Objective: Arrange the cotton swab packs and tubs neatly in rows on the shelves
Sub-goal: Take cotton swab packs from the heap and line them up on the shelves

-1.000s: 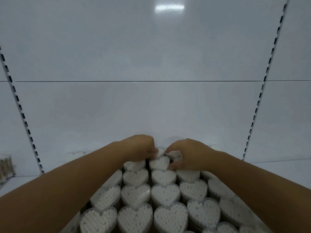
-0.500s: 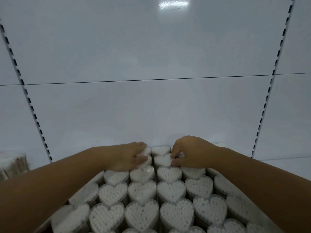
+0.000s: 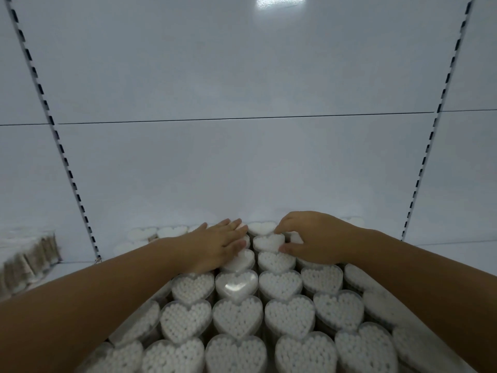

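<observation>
Heart-shaped tub [image 3: 268, 242] second from back in centre row, lobes toward back panel [image 3: 242, 170], point toward the person. Right hand [image 3: 314, 238] nearer: thumb and fingertips curled, pinching its sides. Left hand [image 3: 220, 246] flat, fingers straight, resting on neighbouring tubs [image 3: 238, 261] just beside it

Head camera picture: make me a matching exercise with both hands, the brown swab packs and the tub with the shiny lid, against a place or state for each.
1 left hand
2 right hand
3 brown swab packs
4 shiny-lidded tub

A far left edge of the view
B flat, fingers straight
C just on the near side of the left hand
D pinches a heart tub

Pairs: 1-B, 2-D, 3-A, 4-C
</observation>
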`<move>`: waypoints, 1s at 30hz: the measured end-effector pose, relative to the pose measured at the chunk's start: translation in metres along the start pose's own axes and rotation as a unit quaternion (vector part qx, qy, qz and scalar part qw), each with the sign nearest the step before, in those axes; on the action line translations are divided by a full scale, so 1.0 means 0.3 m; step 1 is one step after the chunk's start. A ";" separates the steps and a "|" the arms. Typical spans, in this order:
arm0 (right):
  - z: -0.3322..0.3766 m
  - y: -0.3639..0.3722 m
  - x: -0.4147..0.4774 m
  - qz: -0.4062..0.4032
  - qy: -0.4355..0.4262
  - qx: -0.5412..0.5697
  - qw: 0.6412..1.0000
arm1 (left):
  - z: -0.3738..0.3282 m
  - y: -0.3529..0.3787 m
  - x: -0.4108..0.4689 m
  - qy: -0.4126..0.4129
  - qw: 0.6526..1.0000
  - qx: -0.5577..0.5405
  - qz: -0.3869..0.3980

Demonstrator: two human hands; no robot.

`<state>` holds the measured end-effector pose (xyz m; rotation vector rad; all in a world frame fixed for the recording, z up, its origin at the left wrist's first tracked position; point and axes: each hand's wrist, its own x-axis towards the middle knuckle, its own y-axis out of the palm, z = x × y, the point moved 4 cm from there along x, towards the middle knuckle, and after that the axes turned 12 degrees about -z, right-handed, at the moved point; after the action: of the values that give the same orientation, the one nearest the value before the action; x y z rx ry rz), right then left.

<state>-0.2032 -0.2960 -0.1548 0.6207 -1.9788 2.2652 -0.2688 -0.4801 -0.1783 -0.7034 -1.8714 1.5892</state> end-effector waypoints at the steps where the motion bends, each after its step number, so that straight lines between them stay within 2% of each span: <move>1: 0.001 -0.008 -0.013 -0.009 0.001 0.006 1.000 | -0.022 -0.010 -0.005 0.016 1.000 -0.008 -0.020; 6: 0.013 -0.035 -0.086 -0.038 0.007 0.035 0.999 | -0.154 -0.026 -0.032 0.118 0.993 -0.001 0.001; 10: 0.035 -0.014 -0.106 -0.037 0.029 0.032 0.998 | -0.162 -0.032 0.016 0.135 0.990 0.005 -0.047; 14: 0.047 -0.015 -0.103 -0.053 0.060 0.026 0.996 | -0.146 -0.011 0.036 0.164 0.985 0.009 -0.052; 16: 0.051 -0.016 -0.109 -0.042 0.053 0.010 0.998 | -0.143 -0.015 0.038 0.159 0.985 0.007 -0.064; 22: 0.053 -0.010 -0.130 -0.003 0.040 0.016 0.999 | -0.141 -0.053 0.032 0.062 0.996 -0.019 -0.059; 26: 0.045 -0.045 -0.158 0.003 0.021 0.039 0.999 | -0.212 -0.094 -0.026 0.053 0.996 -0.025 -0.071; 28: 0.031 -0.082 -0.194 0.003 0.003 0.045 0.999 | -0.261 -0.110 -0.088 0.050 0.997 -0.016 -0.053; 30: 0.017 -0.114 -0.256 0.039 0.000 0.020 0.999 | -0.314 -0.111 -0.170 0.052 0.998 0.011 -0.014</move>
<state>-0.1209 -0.2792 -0.1486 0.5567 -1.9970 2.3548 -0.1664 -0.4571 -0.1386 -0.7338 -1.7786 1.5242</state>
